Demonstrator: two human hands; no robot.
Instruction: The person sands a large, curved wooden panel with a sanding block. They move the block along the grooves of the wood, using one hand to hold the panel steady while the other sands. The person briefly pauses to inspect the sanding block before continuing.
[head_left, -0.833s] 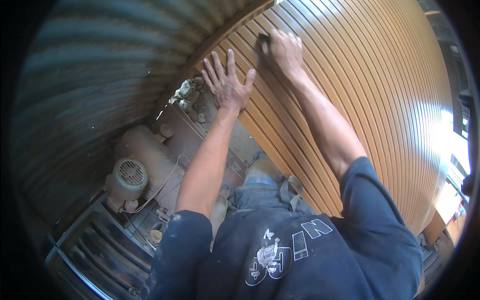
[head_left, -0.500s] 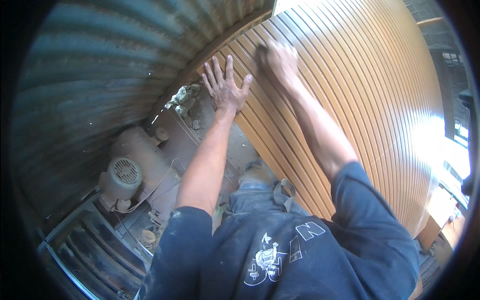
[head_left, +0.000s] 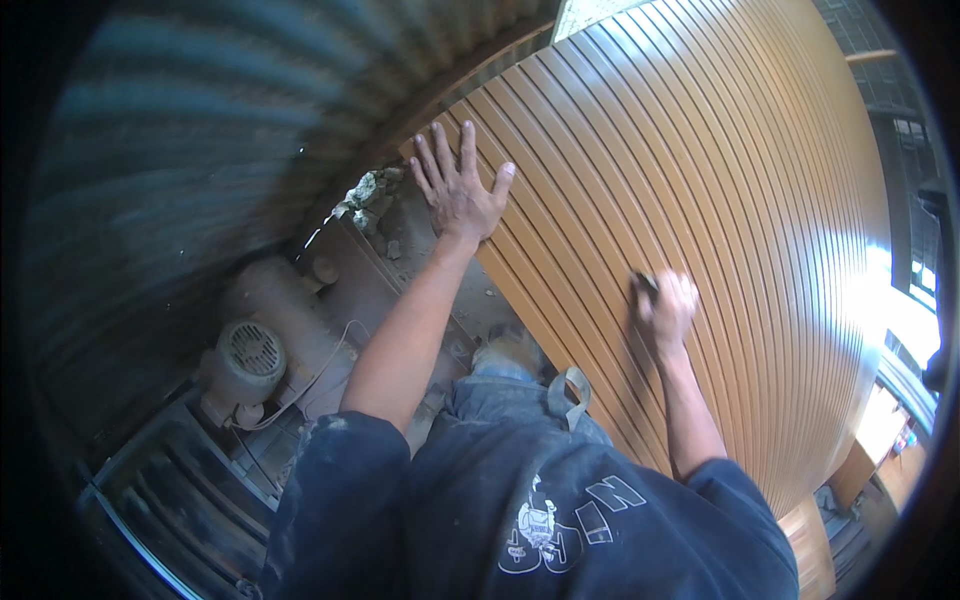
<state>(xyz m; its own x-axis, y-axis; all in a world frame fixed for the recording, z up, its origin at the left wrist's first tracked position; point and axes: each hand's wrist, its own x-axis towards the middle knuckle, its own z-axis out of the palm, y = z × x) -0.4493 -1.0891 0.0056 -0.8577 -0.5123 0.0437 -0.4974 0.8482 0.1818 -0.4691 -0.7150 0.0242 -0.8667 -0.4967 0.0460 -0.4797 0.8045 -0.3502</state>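
A large brown panel [head_left: 590,150] with long parallel grooves spreads across the right of the view. My left hand [head_left: 460,190] lies flat on its near left corner, fingers spread and thumb out, holding nothing. Farther right, on the grooved face, my right hand [head_left: 668,308] is closed around a small dark object [head_left: 646,284]. Only a short dark end of that object shows beside the fingers, so its kind cannot be made out. It sits at or just over one of the grooves.
A dark corrugated metal sheet [head_left: 220,130] rises along the left. Below it stand a dusty electric motor [head_left: 252,350] and a cable [head_left: 320,375]. Rubble stones [head_left: 365,195] lie near the panel's left corner. A metal-framed dark corrugated piece [head_left: 170,500] is at lower left.
My right hand has moved from the panel's far upper part down toward me and to the right, still closed. My left hand stays spread at the panel's corner.
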